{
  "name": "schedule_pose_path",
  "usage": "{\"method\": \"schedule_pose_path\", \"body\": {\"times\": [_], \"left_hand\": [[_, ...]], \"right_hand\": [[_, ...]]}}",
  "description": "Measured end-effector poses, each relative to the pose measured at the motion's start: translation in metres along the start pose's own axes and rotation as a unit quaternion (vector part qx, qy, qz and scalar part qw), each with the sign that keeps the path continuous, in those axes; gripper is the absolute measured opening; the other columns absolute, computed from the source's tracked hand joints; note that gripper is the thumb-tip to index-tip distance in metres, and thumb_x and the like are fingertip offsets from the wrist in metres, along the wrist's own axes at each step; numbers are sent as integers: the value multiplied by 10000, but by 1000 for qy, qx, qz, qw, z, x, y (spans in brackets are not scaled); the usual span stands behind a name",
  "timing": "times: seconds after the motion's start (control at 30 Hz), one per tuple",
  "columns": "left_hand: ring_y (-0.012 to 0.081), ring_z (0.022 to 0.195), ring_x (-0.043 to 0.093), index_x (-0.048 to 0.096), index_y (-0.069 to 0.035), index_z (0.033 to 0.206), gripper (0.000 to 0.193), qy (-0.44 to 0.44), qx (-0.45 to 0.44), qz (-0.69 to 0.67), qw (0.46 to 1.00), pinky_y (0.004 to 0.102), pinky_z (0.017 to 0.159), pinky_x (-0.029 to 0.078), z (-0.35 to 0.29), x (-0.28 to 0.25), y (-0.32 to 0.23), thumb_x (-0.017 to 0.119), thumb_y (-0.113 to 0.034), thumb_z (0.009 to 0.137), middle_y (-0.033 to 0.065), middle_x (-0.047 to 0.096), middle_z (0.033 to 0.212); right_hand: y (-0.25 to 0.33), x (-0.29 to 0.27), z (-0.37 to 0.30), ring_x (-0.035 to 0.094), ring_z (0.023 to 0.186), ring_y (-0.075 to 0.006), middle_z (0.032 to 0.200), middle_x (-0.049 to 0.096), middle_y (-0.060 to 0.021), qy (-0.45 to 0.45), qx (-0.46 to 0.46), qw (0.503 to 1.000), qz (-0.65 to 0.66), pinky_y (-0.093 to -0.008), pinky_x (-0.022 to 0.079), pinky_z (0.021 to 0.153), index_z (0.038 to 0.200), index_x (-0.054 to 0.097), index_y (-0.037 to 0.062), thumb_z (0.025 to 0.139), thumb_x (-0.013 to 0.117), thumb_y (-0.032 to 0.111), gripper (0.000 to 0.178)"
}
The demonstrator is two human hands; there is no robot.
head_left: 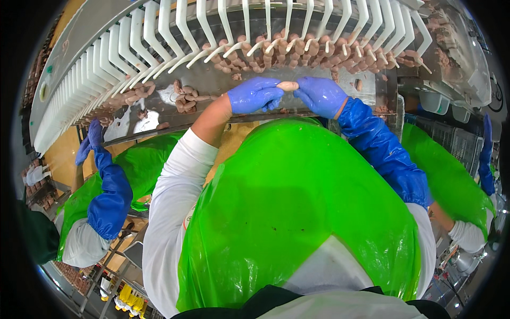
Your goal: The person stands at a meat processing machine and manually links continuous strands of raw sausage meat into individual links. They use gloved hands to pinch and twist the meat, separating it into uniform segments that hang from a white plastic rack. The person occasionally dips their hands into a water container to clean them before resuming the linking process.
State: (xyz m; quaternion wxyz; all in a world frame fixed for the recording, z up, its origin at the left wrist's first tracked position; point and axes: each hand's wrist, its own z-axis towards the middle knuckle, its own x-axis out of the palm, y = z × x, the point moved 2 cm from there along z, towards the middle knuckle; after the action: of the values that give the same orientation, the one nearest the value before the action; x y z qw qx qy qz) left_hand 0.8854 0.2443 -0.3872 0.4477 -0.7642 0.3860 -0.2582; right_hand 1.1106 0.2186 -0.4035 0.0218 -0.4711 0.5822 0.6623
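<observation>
A short pale pink sausage (pixel 288 85) is stretched between my two blue-gloved hands, above the near side of a metal tray table. My left hand (pixel 256 95) pinches its left end with thumb and fingers, the other fingers curled in. At the right end, my right hand (pixel 322 96) grips it between closed fingers. Just beyond my hands, linked sausages (pixel 313 53) hang in a row of loops from white hooks (pixel 289 45). A loose heap of sausages (pixel 187 99) lies on the metal surface to the left of my left hand.
A long curved rack of white prongs (pixel 109 69) runs along the table's far side. Co-workers in green aprons stand at left (pixel 106 196) and right (pixel 446 175). White bins (pixel 434 101) sit at the right, beside a dark crate (pixel 457 139). Scraps dot the metal table (pixel 361 85).
</observation>
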Motion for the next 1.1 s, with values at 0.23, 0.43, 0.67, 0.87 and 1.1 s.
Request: {"method": "schedule_pose_path", "body": {"times": [0.23,0.43,0.67,0.87,1.1], "left_hand": [[100,641,530,630,-39,857,389,-30,-50,-21,998,262,595,446,-21,-5,-6,500,-382,985,20,595,737],[142,667,563,642,-26,936,466,-81,-22,95,992,298,643,493,19,26,13,464,-451,1008,48,620,774],[326,735,627,660,-68,876,472,-20,53,362,930,411,720,499,9,15,-4,419,-454,1003,155,672,813],[179,654,574,633,-68,788,423,-20,36,211,977,339,653,481,-48,-15,-19,461,-387,1006,62,622,728],[115,621,558,634,-42,768,410,-286,-35,-3,958,270,627,474,-148,-74,21,491,-342,1008,35,619,695]], "right_hand": [[-96,-7,-29,663,912,-339,1046,636,-170,83,16,966,-244,-447,552,766,1105,597,63,927,509,212,247],[7,1,8,649,964,-361,1067,634,-182,-156,-182,969,-67,-453,524,839,1125,615,67,854,596,245,325],[12,5,17,628,725,-369,728,607,-146,69,-146,964,-211,-482,505,626,825,615,83,844,585,229,150],[29,-20,12,616,753,-379,786,606,-164,81,-184,974,-102,-475,508,640,850,600,51,918,542,256,224],[51,-128,25,660,715,-185,805,660,-61,266,101,942,176,-324,522,632,872,611,65,964,573,327,280]]}}
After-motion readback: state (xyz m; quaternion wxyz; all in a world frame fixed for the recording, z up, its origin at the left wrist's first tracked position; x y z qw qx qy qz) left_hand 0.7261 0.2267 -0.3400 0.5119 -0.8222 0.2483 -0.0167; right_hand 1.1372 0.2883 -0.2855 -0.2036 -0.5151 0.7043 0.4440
